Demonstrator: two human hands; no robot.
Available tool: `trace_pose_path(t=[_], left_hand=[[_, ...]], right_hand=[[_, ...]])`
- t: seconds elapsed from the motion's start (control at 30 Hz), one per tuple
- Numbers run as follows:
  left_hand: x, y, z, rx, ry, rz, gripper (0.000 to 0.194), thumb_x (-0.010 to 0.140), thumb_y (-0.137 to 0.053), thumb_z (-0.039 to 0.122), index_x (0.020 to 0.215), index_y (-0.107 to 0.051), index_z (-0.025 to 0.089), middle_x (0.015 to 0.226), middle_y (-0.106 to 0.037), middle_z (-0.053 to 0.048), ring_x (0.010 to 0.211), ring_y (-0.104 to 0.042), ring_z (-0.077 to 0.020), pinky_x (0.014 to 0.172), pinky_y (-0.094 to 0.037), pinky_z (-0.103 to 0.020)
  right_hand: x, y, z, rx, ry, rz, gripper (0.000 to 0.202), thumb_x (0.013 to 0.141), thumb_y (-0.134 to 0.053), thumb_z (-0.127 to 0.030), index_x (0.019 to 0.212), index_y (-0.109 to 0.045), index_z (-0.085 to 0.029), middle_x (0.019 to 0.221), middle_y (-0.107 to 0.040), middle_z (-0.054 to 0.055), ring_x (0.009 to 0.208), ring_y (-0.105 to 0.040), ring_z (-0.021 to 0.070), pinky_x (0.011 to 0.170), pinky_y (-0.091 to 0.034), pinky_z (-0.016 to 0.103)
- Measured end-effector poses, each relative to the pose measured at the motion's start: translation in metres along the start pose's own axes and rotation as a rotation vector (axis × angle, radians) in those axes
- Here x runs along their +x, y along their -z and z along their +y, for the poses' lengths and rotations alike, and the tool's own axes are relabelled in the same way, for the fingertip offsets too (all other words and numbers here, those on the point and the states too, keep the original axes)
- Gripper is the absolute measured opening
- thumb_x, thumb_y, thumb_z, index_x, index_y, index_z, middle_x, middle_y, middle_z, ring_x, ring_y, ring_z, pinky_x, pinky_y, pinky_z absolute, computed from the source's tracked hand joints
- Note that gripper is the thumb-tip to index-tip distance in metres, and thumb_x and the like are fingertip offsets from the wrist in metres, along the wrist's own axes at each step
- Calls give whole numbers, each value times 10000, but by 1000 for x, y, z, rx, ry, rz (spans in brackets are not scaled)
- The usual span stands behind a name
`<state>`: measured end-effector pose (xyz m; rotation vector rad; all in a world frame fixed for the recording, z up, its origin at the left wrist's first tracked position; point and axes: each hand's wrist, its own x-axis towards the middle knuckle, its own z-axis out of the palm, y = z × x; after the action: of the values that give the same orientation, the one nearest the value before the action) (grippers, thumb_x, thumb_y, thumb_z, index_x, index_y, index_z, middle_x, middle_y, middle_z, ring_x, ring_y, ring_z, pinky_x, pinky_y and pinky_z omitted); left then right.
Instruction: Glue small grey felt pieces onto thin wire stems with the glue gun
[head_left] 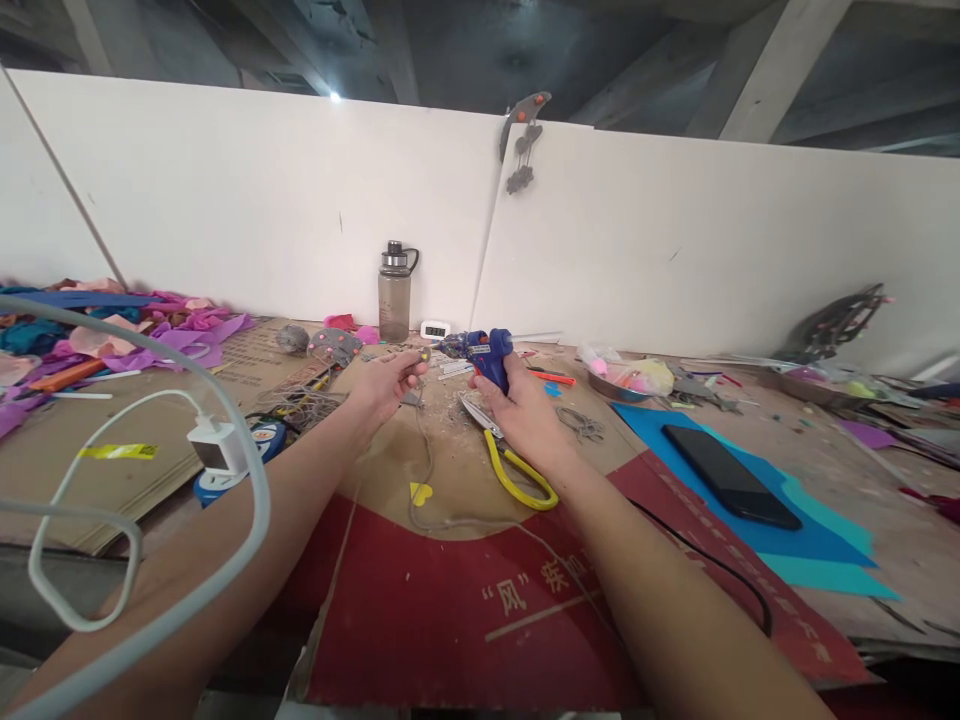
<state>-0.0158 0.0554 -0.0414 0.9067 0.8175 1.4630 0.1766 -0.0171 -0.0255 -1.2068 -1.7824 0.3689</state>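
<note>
Glue gun (489, 352) up in the right hand (531, 415), and what a line it draws! The barrel lies crosswise, level or close to it, with its nozzle (438, 347) aimed left, straight at the other hand's fingertips. And look at the left hand (386, 388): thumb and fingers pinched together on a tiny yellow piece (425, 355), held out right in front of that tip.

It all turns on that gap, folks. Nozzle and piece are all but in line, just beside each other; whether they touch, I can't tell from where I'm standing. The piece belongs to the left hand's side, the gun's weight to the right, its grip slanting down into a closed fist of fingers. Both hands are up over the cardboard (386, 485), neither lying on it.

Underneath, a grey cord (429, 450) trails from near the left hand toward a yellow paper heart (422, 495); whether it's fixed to the piece, too small to say. Yellow-handled snips (496, 462) lie slantwise below the right hand, blades toward the gap. Beyond the hands, a bottle (394, 308) and a little white timer (436, 330) stand by the wall.
</note>
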Motion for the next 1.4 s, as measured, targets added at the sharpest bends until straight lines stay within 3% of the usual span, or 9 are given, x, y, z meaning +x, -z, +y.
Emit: trace_pose_path(t=[0.5, 0.93, 1.4], left_hand=[[-5, -7, 3, -15, 27, 16, 123, 740, -637, 77, 617, -638, 85, 555, -610, -34, 473, -522, -42, 408, -370, -127], [-5, -8, 2, -13, 35, 16, 127, 758, -619, 67, 634, -642, 69, 554, -617, -44, 464, -520, -43, 414, -366, -134], [-7, -9, 6, 22, 5, -20, 109, 720, -657, 97, 614, -641, 80, 563, -611, -44, 496, -527, -58, 429, -358, -153]], right_hand=[[-4, -6, -2, -95, 27, -19, 408, 887, -459, -338, 1247, -484, -147, 1062, -663, 131, 937, -599, 257, 845, -435, 374], [-6, -9, -2, -246, 97, 7, 302, 906, -427, -338, 1130, -504, -149, 949, -662, 142, 856, -608, 272, 742, -452, 372], [-6, -6, -7, -271, 94, -11, 311, 898, -422, -294, 1150, -508, -132, 967, -654, 152, 872, -605, 273, 746, -445, 371]])
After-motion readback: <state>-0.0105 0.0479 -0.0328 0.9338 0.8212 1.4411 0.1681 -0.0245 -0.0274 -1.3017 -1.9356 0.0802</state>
